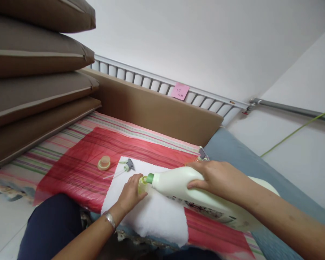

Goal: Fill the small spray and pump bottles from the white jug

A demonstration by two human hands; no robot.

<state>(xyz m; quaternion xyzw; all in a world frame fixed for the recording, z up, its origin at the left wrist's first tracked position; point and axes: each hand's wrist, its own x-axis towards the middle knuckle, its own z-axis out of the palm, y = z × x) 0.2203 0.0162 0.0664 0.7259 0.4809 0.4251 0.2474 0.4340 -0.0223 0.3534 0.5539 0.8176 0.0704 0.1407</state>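
Note:
My right hand [209,175] grips a large pale-green jug [176,180] that lies tilted almost on its side. Its green spout [150,178] meets the mouth of a small clear yellowish bottle [142,185]. My left hand [131,193] is wrapped round that bottle over a white cloth [148,216]. Whether liquid is flowing cannot be made out. On the cloth's far edge lies a grey and green spray trigger head [129,165] with a thin tube. Left of it, a pale yellowish cap [104,163] rests on a red plastic sheet [81,169].
Behind the jug another spray trigger head [203,154] shows, its body mostly hidden. Stacked brown cushions [38,61] rise at the left. A brown board [151,106] leans before a white radiator [138,77] bearing a pink note [180,91]. Striped fabric [56,144] lies under the red sheet.

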